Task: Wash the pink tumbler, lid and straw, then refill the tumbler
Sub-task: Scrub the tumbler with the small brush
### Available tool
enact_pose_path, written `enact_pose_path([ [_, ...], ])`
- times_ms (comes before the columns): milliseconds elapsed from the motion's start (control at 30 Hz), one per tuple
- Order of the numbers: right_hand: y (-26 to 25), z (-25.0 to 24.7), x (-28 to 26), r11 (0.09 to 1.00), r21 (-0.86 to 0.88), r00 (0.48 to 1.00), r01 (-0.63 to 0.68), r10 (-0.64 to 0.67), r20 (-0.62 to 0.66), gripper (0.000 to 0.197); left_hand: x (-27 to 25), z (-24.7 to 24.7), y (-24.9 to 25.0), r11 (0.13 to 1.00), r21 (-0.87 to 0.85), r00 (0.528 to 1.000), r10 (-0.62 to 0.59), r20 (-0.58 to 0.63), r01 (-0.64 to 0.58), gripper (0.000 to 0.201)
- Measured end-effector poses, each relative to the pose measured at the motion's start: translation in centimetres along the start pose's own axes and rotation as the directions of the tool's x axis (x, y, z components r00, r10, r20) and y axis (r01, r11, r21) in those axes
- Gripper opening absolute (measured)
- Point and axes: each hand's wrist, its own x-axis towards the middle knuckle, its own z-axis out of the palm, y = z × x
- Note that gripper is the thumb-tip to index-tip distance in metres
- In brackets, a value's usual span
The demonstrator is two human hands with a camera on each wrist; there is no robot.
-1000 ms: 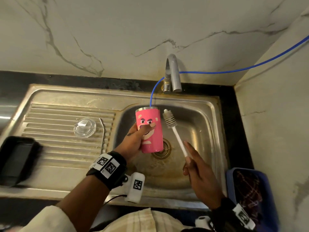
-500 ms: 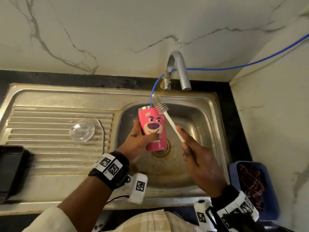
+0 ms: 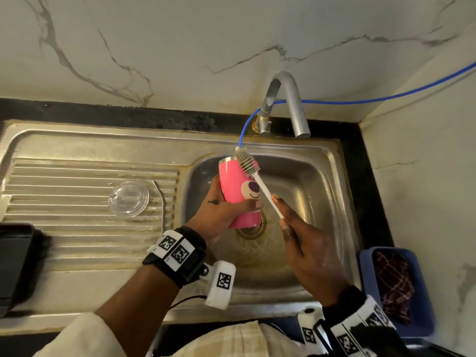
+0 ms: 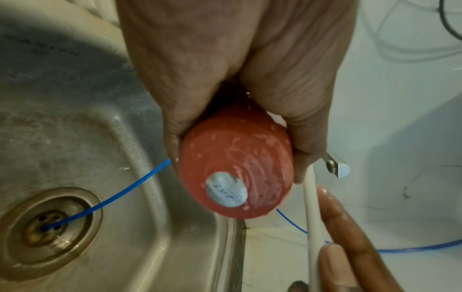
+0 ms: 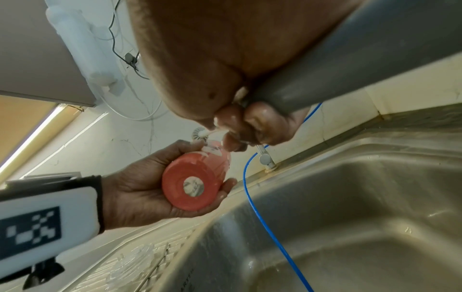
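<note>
Soapy pink tumbler held over the basin, brush at its rim

The pink metal tumbler with a cartoon bear face (image 3: 242, 191) is tilted over the steel sink basin (image 3: 314, 191), mouth away from the person, its round base (image 4: 235, 177) streaked with suds. It looks rigid and light while empty, but wet and slippery, so a full wrap round the mid-body seems safest. The left hand (image 3: 224, 215) has exactly that hold, fingers and thumb curled round the body. The right hand (image 3: 306, 248) pinches the handle of the white bottle brush (image 3: 257, 179), whose bristle head lies at the tumbler's rim. The clear round plastic lid (image 3: 128, 198) and bent metal straw (image 3: 161, 199) lie on the ribbed draining board (image 3: 64, 191), beside the basin.
</note>
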Motion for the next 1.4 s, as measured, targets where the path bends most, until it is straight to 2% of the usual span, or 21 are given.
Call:
enact_pose_path([
  [267, 0.3, 0.9, -1.5, 0.999, -0.037, 0.992, 0.038, -0.033, 0.12, 0.066, -0.5, -1.7, 0.3, 0.994, -0.015, 0.988, 0.102, -0.113, -0.105, 0.109],
  [433, -0.1, 0.9, 0.1, 0.996, -0.083, 0.998, 0.042, -0.039, 0.04, 0.067, -0.8, -0.8, -0.2, 0.996, 0.007, 0.991, 0.088, -0.101, -0.088, 0.107],
  [667, 0.3, 1.2, -2.4, 0.995, -0.092, 0.997, 0.034, -0.028, 0.065, 0.065, -1.0, -1.0, 0.6, 0.993, -0.001, 0.975, 0.114, -0.19, -0.116, 0.114],
  [733, 0.2, 1.2, -2.1, 0.997, -0.071, 0.998, 0.039, -0.035, 0.053, 0.065, -1.2, -0.8, 0.3, 0.992, 0.014, 0.979, 0.123, -0.162, -0.122, 0.111],
  [867, -0.4, 1.5, -0.5, 0.996, -0.067, 0.997, 0.063, -0.065, -0.036, 0.06, -1.4, 0.3, -0.4, 0.997, -0.02, 0.99, 0.065, -0.124, -0.068, 0.109],
  [1033, 0.1, 1.4, -2.0, 0.997, -0.026, 0.997, 0.074, -0.074, 0.003, 0.06, -1.3, -0.3, 0.0, 0.995, -0.045, 0.978, 0.083, -0.193, -0.093, 0.115],
  [1200, 0.0, 1.3, -1.4, 0.998, -0.006, 0.997, 0.057, -0.057, -0.043, 0.062, -2.0, 0.1, 0.0, 0.982, 0.088, 0.98, 0.174, -0.095, -0.166, 0.105],
  [1267, -0.3, 1.3, -0.9, 0.999, -0.019, 0.997, 0.051, -0.052, -0.059, 0.066, -2.1, 0.7, -0.3, 0.982, 0.088, 0.981, 0.177, -0.08, -0.17, 0.106],
  [1400, -0.2, 1.6, -1.9, 0.997, -0.01, 0.997, 0.073, -0.073, -0.003, 0.062, -1.6, 0.0, -0.3, 0.99, 0.003, 0.973, 0.139, -0.184, -0.141, 0.113],
])
